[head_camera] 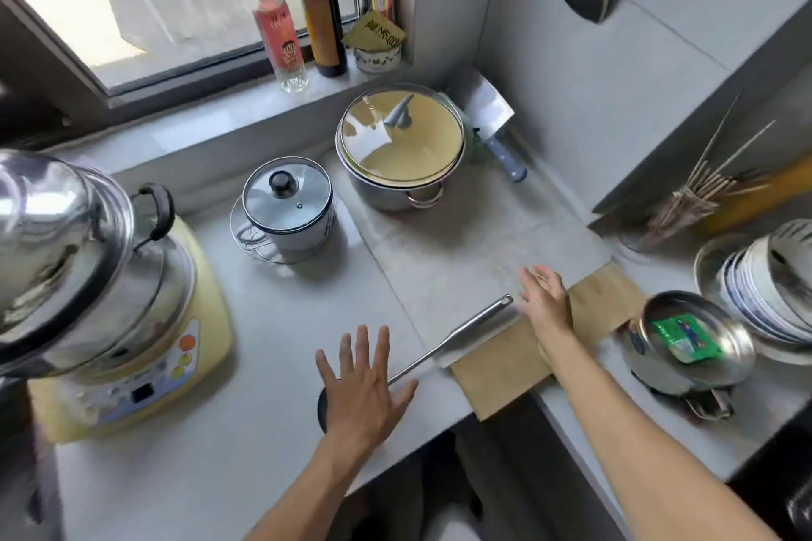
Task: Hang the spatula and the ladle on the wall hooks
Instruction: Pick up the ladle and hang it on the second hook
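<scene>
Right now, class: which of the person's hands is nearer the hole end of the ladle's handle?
Right. The right hand is just beside the handle tip of the ladle, apart from it. The left hand is spread over the bowl end, far down the handle.

printed marks in the kitchen, almost none readable

the yellow packet on the windowsill carries large dark chinese characters (too blurred to read with certainty). the labels on the pink bottle, the green packet and the cooker panel are not legible.
</scene>
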{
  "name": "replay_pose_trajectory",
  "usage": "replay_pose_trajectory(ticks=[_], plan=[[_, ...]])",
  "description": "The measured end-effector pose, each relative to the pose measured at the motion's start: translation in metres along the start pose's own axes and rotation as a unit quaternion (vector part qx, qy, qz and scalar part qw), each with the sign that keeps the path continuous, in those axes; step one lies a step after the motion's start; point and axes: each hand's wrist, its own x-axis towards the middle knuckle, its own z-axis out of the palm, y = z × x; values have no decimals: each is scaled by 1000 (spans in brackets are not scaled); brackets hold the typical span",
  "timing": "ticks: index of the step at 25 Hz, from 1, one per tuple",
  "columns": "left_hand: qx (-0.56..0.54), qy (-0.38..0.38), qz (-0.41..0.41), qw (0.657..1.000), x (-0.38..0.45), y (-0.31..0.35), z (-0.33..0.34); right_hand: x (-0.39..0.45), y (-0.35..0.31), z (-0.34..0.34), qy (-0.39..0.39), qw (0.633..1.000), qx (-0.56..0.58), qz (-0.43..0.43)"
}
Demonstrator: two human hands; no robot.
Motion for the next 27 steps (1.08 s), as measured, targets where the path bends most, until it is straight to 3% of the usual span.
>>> replay_pose_trajectory(ticks=[2,4,9,12,17,27], plan=[[8,-19,-10,1000,-9,-13,11,-3,17,3,10,985,135,106],[-19,-44,-6,999,-15,-22,21,-7,31,10,-20,971,174,160],[-12,-36,23,999,-21,-39,30,-9,39,38,-93,940,244,218],[-4,-25,49,998,-22,-41,34,-11,42,60,-152,934,218,240],[14,-33,65,997,-28,-46,45,-27,44,107,-233,928,166,239],[-52,-10,36,998,-32,-49,33,-47,10,127,-341,895,227,178]])
